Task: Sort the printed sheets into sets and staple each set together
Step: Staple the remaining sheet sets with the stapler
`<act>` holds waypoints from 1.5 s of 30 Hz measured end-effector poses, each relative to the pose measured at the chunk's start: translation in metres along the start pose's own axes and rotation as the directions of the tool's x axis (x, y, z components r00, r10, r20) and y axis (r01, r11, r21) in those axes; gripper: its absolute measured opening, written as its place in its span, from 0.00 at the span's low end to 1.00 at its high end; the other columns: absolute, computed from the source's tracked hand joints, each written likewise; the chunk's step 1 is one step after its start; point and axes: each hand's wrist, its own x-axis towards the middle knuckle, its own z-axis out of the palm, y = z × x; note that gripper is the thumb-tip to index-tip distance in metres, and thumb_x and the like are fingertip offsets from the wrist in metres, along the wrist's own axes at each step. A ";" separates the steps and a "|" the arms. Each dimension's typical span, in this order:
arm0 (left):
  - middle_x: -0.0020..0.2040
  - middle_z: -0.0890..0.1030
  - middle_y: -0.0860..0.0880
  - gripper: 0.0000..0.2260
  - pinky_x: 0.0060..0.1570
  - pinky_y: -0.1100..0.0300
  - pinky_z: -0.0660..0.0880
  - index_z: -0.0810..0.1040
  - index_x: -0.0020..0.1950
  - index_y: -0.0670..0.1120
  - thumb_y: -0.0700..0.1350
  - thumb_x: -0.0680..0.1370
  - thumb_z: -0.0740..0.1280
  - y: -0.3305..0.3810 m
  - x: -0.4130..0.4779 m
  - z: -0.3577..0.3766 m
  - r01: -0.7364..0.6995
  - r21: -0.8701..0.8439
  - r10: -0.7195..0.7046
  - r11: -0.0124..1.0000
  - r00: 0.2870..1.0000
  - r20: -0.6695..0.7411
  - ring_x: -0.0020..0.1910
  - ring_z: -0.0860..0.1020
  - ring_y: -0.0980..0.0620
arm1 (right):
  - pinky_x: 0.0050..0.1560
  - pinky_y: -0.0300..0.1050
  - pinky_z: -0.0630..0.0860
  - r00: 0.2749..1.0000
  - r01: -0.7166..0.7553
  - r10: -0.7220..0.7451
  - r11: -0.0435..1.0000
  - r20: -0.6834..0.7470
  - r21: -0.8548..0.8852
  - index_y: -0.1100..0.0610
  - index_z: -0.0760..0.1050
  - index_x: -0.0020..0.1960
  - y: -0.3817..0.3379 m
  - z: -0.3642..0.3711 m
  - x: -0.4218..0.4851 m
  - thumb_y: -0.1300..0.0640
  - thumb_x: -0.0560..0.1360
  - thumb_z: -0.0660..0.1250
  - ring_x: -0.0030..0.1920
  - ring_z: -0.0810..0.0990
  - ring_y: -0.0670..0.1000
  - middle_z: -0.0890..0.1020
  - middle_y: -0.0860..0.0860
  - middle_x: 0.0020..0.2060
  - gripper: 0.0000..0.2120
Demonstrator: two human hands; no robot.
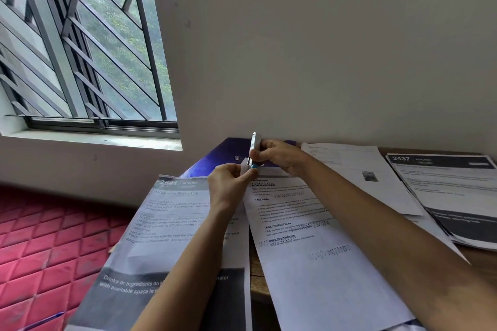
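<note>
The right hand (279, 157) curls round a silver stapler (255, 146), held upright at the top corner of the printed sheets (309, 244) lying on the counter (256, 269). The left hand (228, 183) pinches that same corner. More stacks (443, 191) lie beside them

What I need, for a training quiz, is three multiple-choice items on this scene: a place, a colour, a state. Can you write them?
1. Where is the stapler? A on the floor; B at the top corner of the middle sheets; C in a drawer.
2. What colour is the folder by the wall? A purple; B green; C yellow.
3. What is the left hand doing? A lying flat; B pinching the sheets' corner; C holding a cup.
Answers: 1 B, the right hand holds it there; 2 A, it shows purple behind the hands; 3 B, it pinches the paper beside the stapler.
</note>
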 end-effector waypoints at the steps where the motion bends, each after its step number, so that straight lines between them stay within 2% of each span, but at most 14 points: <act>1: 0.35 0.84 0.48 0.07 0.39 0.54 0.79 0.84 0.39 0.44 0.47 0.71 0.76 0.000 0.001 0.000 -0.014 0.010 0.014 1.000 1.000 -0.013 0.35 0.81 0.52 | 0.50 0.36 0.75 1.000 0.006 -0.006 1.000 -0.002 0.018 0.62 0.74 0.55 0.000 0.001 0.001 0.59 0.77 0.66 0.45 0.79 0.46 0.81 0.51 0.43 0.09; 4: 0.35 0.84 0.47 0.06 0.42 0.50 0.79 0.84 0.39 0.44 0.46 0.70 0.76 -0.001 0.003 0.001 -0.029 -0.007 0.029 1.000 0.999 -0.031 0.36 0.82 0.50 | 0.45 0.34 0.76 1.000 0.024 -0.024 0.999 -0.005 0.043 0.61 0.75 0.50 -0.002 0.003 0.001 0.60 0.77 0.67 0.42 0.80 0.46 0.81 0.51 0.41 0.05; 7: 0.36 0.85 0.48 0.05 0.44 0.49 0.81 0.85 0.40 0.45 0.46 0.70 0.76 -0.003 0.003 0.000 -0.016 -0.036 0.015 0.999 1.000 -0.017 0.39 0.84 0.47 | 0.45 0.34 0.76 1.000 0.025 -0.025 0.999 -0.014 0.044 0.58 0.76 0.48 -0.002 0.003 0.000 0.60 0.77 0.67 0.42 0.80 0.45 0.81 0.50 0.41 0.01; 12: 0.38 0.86 0.48 0.04 0.46 0.50 0.82 0.84 0.41 0.47 0.44 0.69 0.78 -0.005 0.000 -0.001 0.061 -0.180 -0.047 0.982 0.996 0.081 0.40 0.85 0.48 | 0.52 0.40 0.76 1.000 -0.030 0.030 0.999 0.008 0.028 0.61 0.75 0.54 0.001 -0.005 -0.001 0.58 0.77 0.66 0.48 0.79 0.49 0.81 0.53 0.45 0.08; 18: 0.43 0.86 0.44 0.09 0.47 0.51 0.82 0.84 0.47 0.42 0.37 0.68 0.77 -0.005 0.000 -0.002 0.184 -0.238 -0.149 0.954 0.976 0.158 0.43 0.85 0.46 | 0.50 0.38 0.79 0.994 -0.110 0.108 0.982 0.021 0.151 0.63 0.75 0.53 0.000 -0.013 -0.001 0.61 0.78 0.65 0.46 0.80 0.49 0.81 0.55 0.45 0.06; 21: 0.43 0.85 0.44 0.07 0.47 0.51 0.82 0.83 0.44 0.45 0.36 0.69 0.76 -0.005 0.000 -0.002 0.194 -0.229 -0.160 0.954 0.974 0.159 0.43 0.85 0.46 | 0.48 0.38 0.80 0.991 -0.134 0.133 0.975 0.019 0.175 0.65 0.75 0.55 0.000 -0.014 -0.002 0.62 0.77 0.65 0.46 0.82 0.50 0.82 0.56 0.46 0.08; 25: 0.43 0.85 0.43 0.06 0.47 0.50 0.82 0.83 0.45 0.44 0.36 0.70 0.75 -0.004 0.001 -0.002 0.204 -0.245 -0.174 0.948 0.975 0.139 0.43 0.85 0.45 | 0.48 0.38 0.80 0.990 -0.142 0.140 0.979 0.020 0.144 0.65 0.75 0.56 -0.002 -0.015 -0.004 0.61 0.77 0.65 0.46 0.82 0.50 0.82 0.56 0.46 0.09; 28: 0.43 0.85 0.42 0.05 0.47 0.50 0.82 0.83 0.45 0.44 0.36 0.71 0.74 -0.003 0.001 -0.002 0.196 -0.240 -0.169 0.951 0.977 0.129 0.42 0.85 0.45 | 0.40 0.36 0.79 0.988 -0.156 0.156 0.981 0.005 0.112 0.66 0.75 0.57 -0.006 -0.017 -0.007 0.62 0.77 0.65 0.41 0.83 0.48 0.83 0.55 0.44 0.10; 31: 0.43 0.85 0.43 0.05 0.45 0.53 0.82 0.83 0.45 0.43 0.36 0.72 0.74 -0.003 0.001 -0.001 0.187 -0.216 -0.166 0.958 0.980 0.112 0.42 0.84 0.47 | 0.37 0.35 0.78 0.986 -0.165 0.166 0.982 -0.006 0.094 0.66 0.76 0.54 -0.009 -0.017 -0.008 0.63 0.78 0.65 0.39 0.83 0.47 0.83 0.55 0.43 0.07; 35: 0.40 0.85 0.45 0.07 0.42 0.57 0.82 0.85 0.48 0.41 0.35 0.71 0.74 -0.003 0.002 0.001 0.174 -0.156 -0.167 0.972 0.984 0.057 0.38 0.84 0.51 | 0.37 0.34 0.79 0.984 -0.170 0.168 0.984 -0.055 -0.045 0.66 0.77 0.51 -0.013 -0.013 -0.006 0.62 0.77 0.66 0.41 0.82 0.49 0.83 0.58 0.45 0.07; 37: 0.40 0.85 0.46 0.07 0.43 0.56 0.82 0.85 0.48 0.41 0.35 0.71 0.74 -0.002 0.001 0.001 0.166 -0.135 -0.161 0.977 0.986 0.048 0.38 0.84 0.51 | 0.39 0.35 0.79 0.985 -0.163 0.154 0.978 -0.081 -0.131 0.67 0.77 0.53 -0.015 -0.012 -0.005 0.62 0.78 0.65 0.44 0.82 0.51 0.83 0.59 0.46 0.09; 39: 0.40 0.85 0.46 0.08 0.43 0.57 0.82 0.85 0.48 0.42 0.36 0.70 0.74 -0.002 0.000 0.001 0.146 -0.124 -0.143 0.981 0.989 0.034 0.38 0.84 0.52 | 0.49 0.42 0.80 0.986 -0.151 0.132 0.966 -0.103 -0.210 0.65 0.77 0.52 -0.016 -0.009 -0.005 0.61 0.78 0.65 0.49 0.82 0.53 0.83 0.60 0.49 0.07; 42: 0.39 0.84 0.48 0.05 0.35 0.66 0.79 0.84 0.46 0.43 0.38 0.71 0.74 0.001 -0.002 0.001 0.110 -0.101 -0.109 0.989 0.994 0.008 0.34 0.81 0.57 | 0.56 0.47 0.79 0.985 -0.142 0.105 0.942 -0.136 -0.304 0.61 0.77 0.48 -0.018 -0.006 -0.003 0.60 0.78 0.65 0.51 0.82 0.54 0.83 0.58 0.49 0.04; 45: 0.37 0.83 0.50 0.02 0.30 0.72 0.74 0.84 0.45 0.43 0.39 0.73 0.74 0.004 -0.003 0.001 0.084 -0.090 -0.085 0.992 0.996 -0.010 0.31 0.79 0.61 | 0.58 0.50 0.78 0.984 -0.137 0.093 0.940 -0.152 -0.312 0.60 0.78 0.47 -0.018 -0.006 -0.002 0.59 0.77 0.66 0.51 0.83 0.55 0.84 0.58 0.47 0.04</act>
